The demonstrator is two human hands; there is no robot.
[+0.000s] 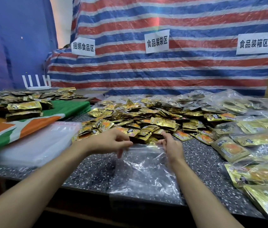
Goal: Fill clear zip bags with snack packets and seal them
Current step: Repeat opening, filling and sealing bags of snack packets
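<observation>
Lying flat on the speckled dark bench [93,170], an empty clear zip bag [143,171] has its mouth turned away from the person, its near end reaching the bench's front edge. The left grip [112,142] pinches the far rim of the bag at its left corner between thumb and fingers, one finger hanging down over the plastic. The right grip [171,145] holds the same rim at the right corner, thumb on the plastic and index finger lifted. The two grips are apart, with the bag's mouth between them.

Just beyond the mouth, touching it, spreads a loose heap of gold snack packets [146,119]. To the right lie filled bags [248,140] with packets inside. To the left sits a stack of empty clear bags [36,145], beside a green, white and orange cloth [31,124] that carries more packets. A red, white and blue striped tarp [163,74] with paper signs [157,41] hangs behind.
</observation>
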